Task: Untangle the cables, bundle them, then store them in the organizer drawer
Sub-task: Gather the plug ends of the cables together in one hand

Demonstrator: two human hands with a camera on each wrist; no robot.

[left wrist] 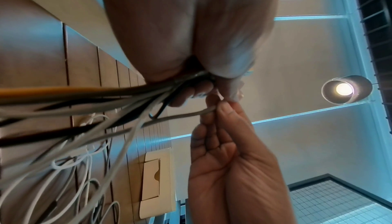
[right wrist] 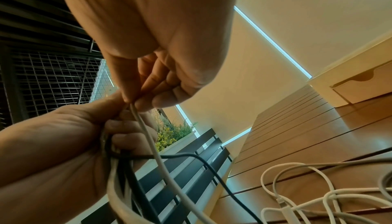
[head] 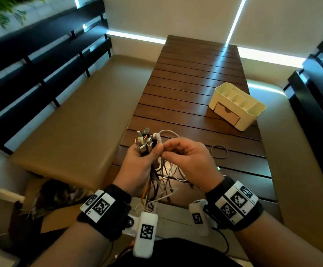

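A long brown table [head: 195, 89] made of wooden slats runs up the middle of the head view, with a tan bench seat [head: 70, 120] along its left side and dark slatted backrests [head: 41, 54] at the far left and far right. Bright strips of light shine under pale blinds [head: 176, 14] at the top. A green plant [head: 0, 10] sits in the upper left corner. In the left wrist view a round lamp [left wrist: 345, 91] glows at the right. The cream organizer [head: 236, 106] stands on the right side of the table, right of the middle of the frame, and its small drawer [head: 227, 113] is closed. A thin loop band [head: 219, 151] lies flat on the table, just right of the hands. Both hands are held up above the near end of the table, low in the middle of the frame. The left hand [head: 141, 166] has its fingers wrapped tight around the bunch of cables [head: 147, 143], with the plugs poking out the top and the loose ends hanging down to the table. The right hand [head: 189, 157] is touching the left one and pinches one white cable [right wrist: 148, 137] between thumb and fingertips, with the other fingers curled in.
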